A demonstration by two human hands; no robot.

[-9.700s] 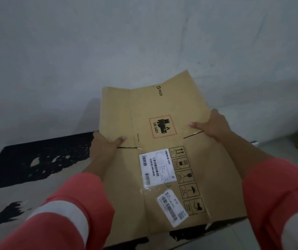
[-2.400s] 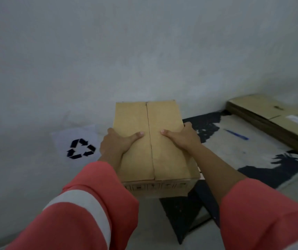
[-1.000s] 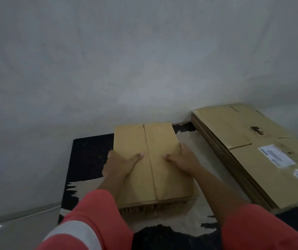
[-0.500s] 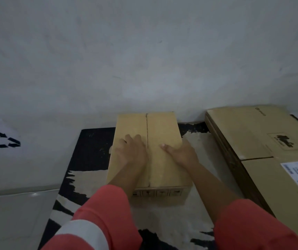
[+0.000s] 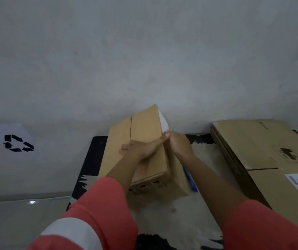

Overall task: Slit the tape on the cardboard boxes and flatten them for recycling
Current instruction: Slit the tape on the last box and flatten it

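Cardboard on the move! The cardboard box (image 5: 144,141) sits centre frame on the black-and-white mat (image 5: 92,156), hard against the grey wall (image 5: 144,51). Half a second ago it lay flat with a palm either side of its top seam. Now it is tipped, its right edge lifted and its seamed face sloping down to the left.

Both hands have come together at that raised right edge. The left hand (image 5: 141,150) lies across the top face, fingers stretched out to the edge. The right hand (image 5: 179,146) curls over the same edge and grips it, fingertips touching the left's. A white patch (image 5: 163,121) shows on the box's far right side.

Tilting has also uncovered a blue pen-like tool (image 5: 189,177), perhaps the cutter, on the mat just right of the box; neither hand holds it. The seam (image 5: 131,127) looks closed, though I cannot tell whether tape covers it. My read: this box is being turned over to present a taped face, so slitting has not begun.

Right of frame waits the stack of flattened boxes (image 5: 261,150), and a recycling sign (image 5: 18,143) lies at far left.
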